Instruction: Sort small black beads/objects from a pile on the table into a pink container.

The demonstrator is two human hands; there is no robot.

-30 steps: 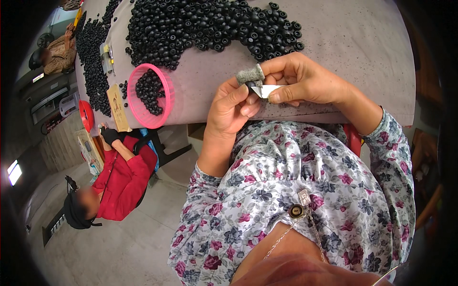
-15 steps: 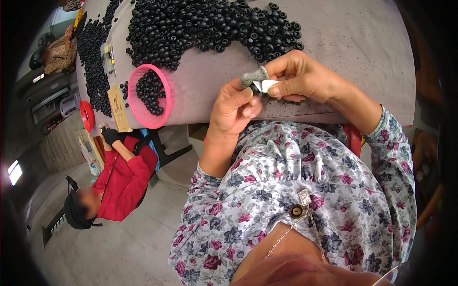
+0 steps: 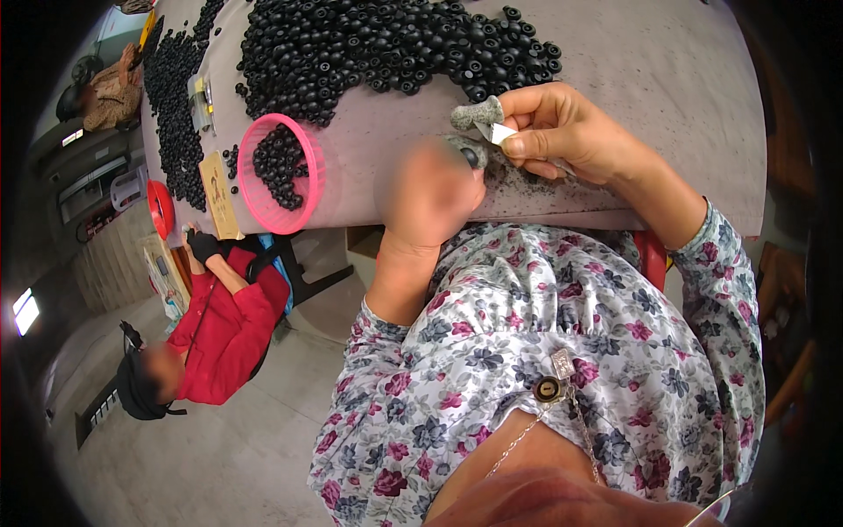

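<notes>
My left hand (image 3: 428, 195) is closed near the table's front edge, partly blurred. It grips a small round black part (image 3: 471, 158), which shows at the fingertips. Just right of it, my right hand (image 3: 566, 132) pinches a small blade with a white wrapped grip (image 3: 500, 133) between thumb and fingers. A grey, speckled finger cover (image 3: 479, 113) sits on its index finger. Blade and black part are apart. Beyond both hands spreads a large heap of similar black parts (image 3: 378, 44).
A pink basket (image 3: 318, 176) holding black parts stands to the left, next to a brown card (image 3: 219, 195) and a red dish (image 3: 160, 209). More black parts (image 3: 176, 114) lie farther left. A co-worker in red (image 3: 233, 342) sits at the left side; another person (image 3: 114, 101) is beyond. Dark crumbs dot the tablecloth.
The hands have drawn apart. My left hand has turned over with the black part, and my right hand has lifted the blade slightly away from it.
</notes>
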